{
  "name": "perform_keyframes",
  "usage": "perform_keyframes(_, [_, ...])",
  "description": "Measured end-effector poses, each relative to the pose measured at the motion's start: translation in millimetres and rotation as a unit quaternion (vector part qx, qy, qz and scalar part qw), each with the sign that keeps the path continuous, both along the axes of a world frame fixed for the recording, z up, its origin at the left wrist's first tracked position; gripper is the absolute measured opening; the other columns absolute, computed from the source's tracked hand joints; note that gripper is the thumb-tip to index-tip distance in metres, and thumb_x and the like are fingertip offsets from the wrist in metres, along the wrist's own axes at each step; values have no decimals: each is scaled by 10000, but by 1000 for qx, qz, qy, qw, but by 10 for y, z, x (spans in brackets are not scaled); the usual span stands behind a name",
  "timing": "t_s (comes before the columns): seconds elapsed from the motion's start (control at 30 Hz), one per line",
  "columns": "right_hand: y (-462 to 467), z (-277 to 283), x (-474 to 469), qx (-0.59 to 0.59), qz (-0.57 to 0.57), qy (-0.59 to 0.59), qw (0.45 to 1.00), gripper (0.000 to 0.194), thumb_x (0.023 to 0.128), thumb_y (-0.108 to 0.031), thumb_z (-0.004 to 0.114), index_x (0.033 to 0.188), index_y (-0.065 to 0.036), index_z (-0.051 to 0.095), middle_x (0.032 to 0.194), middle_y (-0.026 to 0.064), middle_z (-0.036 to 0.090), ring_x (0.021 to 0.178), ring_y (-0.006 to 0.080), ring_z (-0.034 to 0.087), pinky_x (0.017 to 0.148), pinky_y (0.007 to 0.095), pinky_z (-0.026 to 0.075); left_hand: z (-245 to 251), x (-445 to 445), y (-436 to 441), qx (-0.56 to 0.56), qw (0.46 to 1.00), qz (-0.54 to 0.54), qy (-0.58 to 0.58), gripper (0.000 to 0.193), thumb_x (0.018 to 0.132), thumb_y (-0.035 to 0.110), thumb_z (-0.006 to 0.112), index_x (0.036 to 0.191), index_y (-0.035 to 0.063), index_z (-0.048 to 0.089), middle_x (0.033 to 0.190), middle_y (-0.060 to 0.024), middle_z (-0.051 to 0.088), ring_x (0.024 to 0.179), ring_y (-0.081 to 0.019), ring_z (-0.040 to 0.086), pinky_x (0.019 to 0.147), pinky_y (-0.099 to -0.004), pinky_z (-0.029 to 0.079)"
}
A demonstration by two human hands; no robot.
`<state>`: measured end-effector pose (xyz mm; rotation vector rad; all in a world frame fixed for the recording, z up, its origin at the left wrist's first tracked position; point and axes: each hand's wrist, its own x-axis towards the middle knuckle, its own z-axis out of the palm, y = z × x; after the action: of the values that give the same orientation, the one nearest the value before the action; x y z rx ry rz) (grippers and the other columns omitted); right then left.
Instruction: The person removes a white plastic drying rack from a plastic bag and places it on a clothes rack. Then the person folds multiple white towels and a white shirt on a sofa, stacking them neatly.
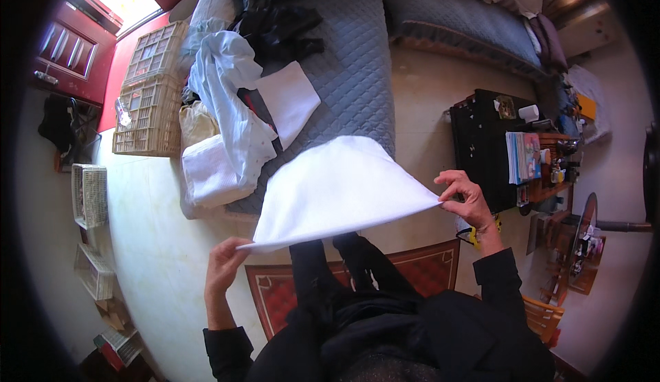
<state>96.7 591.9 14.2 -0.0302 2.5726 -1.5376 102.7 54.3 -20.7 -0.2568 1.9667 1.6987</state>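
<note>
A white cloth point(340, 191) is stretched between my two hands, above the near end of a bed with a blue-grey quilted cover point(356, 67). My left hand point(225, 266) pinches its left corner. At the right corner, my right hand point(465, 196) grips the edge between thumb and finger, other fingers raised. A smaller white cloth point(291, 101) lies flat on the bed beyond. Left of it are a crumpled light blue cloth point(221, 93) and a stack of folded white cloths point(209, 170). Black garments point(281, 26) lie farther up the bed.
Plastic crates point(147, 116) stand left of the bed, with smaller white baskets point(90, 196) along the left wall. To the right is a black table point(479, 150) bearing books point(521, 158) and small items. A red patterned mat point(270, 299) lies under my feet.
</note>
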Motion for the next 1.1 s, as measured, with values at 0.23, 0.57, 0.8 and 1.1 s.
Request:
perform_keyframes(0.23, [-228, -443, -764, -204, -151, -179, 951, 106, 868, -142, 615, 943, -76, 579, 848, 28, 611, 767, 132, 623, 720, 302, 533, -384, -900, 130, -93, 991, 81, 57, 185, 918, 187, 606, 921, 4, 635, 758, 29, 562, 722, -77, 515, 639, -249, 414])
perform_keyframes(0.57, [-1677, -402, -383, -98, -41, -54, 993, 196, 927, -196, 560, 1041, -40, 525, 885, 82, 593, 829, 186, 595, 756, 321, 496, 46, -294, 1977, -188, 954, 106, 210, 137, 949, 158, 527, 961, 21, 526, 757, -249, 613, 702, -419, 649, 603, -486, 481])
perform_keyframes(0.8, [-1765, -367, -191, -65, 69, 80, 992, 369, 812, -89, 678, 1153, -43, 545, 1090, 172, 606, 1076, 335, 576, 919, 390, 455, 131, -29, 2075, -22, 964, 1, 265, 275, 1023, 223, 479, 1163, 13, 588, 1005, -161, 661, 911, -222, 630, 790, -348, 484])
perform_keyframes(1.1, [-1459, -104, -680, -51, 40, 127, 990, 229, 787, 45, 640, 994, -50, 622, 962, 75, 675, 894, 196, 671, 784, 301, 520, -53, -520, 1489, -187, 962, -135, 145, 941, 688, 278, 841, 1460, 97, 335, 1397, -211, 454, 1326, -343, 417, 1090, -478, 309])
